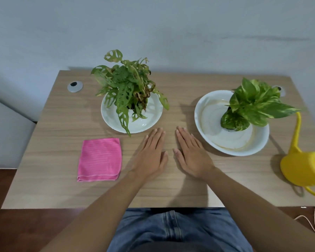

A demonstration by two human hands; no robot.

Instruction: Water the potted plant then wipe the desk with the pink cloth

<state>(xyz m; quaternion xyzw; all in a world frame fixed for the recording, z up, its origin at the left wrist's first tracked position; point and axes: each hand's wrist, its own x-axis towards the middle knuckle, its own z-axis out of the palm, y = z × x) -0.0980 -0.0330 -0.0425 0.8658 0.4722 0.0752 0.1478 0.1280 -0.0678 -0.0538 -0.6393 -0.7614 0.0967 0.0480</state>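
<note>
Two potted plants stand on the wooden desk (62, 188). A holey-leaved plant (127, 84) sits in a white dish (144, 122) at centre left. A variegated plant (256, 104) sits in a larger white bowl (216, 135) at the right. A folded pink cloth (100, 159) lies flat at the left. A yellow watering can (302, 168) stands at the right edge, spout pointing away from me. My left hand (151, 155) and my right hand (191, 153) rest palm down side by side in the middle, holding nothing.
Two round cable grommets sit at the back of the desk, one at the left (75, 86) and one behind the right plant (280, 89). A grey wall runs behind the desk. A thin cord (311, 222) lies on the floor at lower right.
</note>
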